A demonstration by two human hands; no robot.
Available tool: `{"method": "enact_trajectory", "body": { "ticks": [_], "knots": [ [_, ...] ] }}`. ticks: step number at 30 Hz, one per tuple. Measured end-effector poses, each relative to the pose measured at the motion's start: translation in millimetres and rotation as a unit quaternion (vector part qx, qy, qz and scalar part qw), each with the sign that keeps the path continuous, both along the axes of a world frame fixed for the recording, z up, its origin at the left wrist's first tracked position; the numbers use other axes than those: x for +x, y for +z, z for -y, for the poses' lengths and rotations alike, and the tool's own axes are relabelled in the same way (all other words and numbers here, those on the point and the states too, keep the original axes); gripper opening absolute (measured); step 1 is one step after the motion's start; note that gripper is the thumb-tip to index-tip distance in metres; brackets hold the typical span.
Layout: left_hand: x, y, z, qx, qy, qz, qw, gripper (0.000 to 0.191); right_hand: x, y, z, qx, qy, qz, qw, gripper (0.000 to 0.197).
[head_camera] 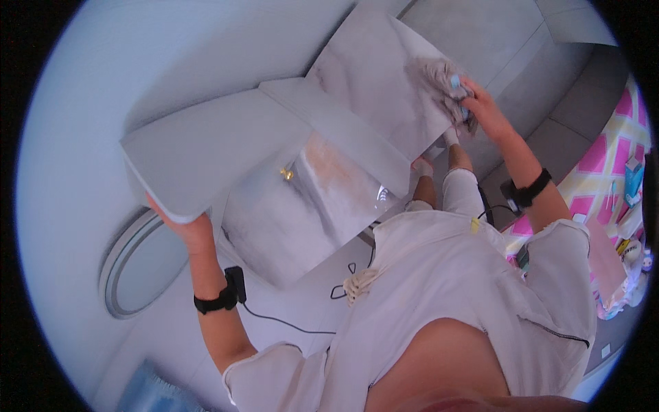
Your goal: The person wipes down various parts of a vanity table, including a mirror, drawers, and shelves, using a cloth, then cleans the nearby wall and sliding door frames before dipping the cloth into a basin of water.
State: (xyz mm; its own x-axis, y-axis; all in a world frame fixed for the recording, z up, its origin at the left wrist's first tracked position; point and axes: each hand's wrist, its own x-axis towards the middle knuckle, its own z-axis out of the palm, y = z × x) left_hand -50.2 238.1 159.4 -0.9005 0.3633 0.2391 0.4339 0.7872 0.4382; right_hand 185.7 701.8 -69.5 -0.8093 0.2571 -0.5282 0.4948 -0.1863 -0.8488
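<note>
My left hand (188, 232) grips the rounded corner of a smooth white panel (206, 149), its fingers partly hidden behind the edge. Below the panel is a marble-patterned surface (278, 237) with a small gold knob (287, 174). At the upper right, my right hand (479, 105) holds a crumpled grey-brown cloth (440, 77) with light-blue parts. The cloth lies against the right edge of another marble-patterned panel (370, 67). A pale strip (345, 134) runs between the white panel and that marble-patterned one.
A round-framed object (116, 283) is at the left by the white wall. My legs and feet are close to the furniture's right side. A pink-and-yellow checked cover (592, 159) with several small items lies at the right. A blue fringed textile (154, 391) is at lower left.
</note>
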Motion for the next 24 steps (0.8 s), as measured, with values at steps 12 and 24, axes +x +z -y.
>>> {"method": "enact_trajectory", "body": {
  "ticks": [12,24],
  "knots": [
    [25,-6,61,-0.249,-0.014,-0.099,0.963,0.055,-90,-144,36,0.500,0.008,-0.038,0.865,0.076],
    [42,11,71,-0.262,0.001,-0.073,0.962,0.055,-235,-159,118,0.478,0.237,-0.285,0.796,0.068]
  ]
}}
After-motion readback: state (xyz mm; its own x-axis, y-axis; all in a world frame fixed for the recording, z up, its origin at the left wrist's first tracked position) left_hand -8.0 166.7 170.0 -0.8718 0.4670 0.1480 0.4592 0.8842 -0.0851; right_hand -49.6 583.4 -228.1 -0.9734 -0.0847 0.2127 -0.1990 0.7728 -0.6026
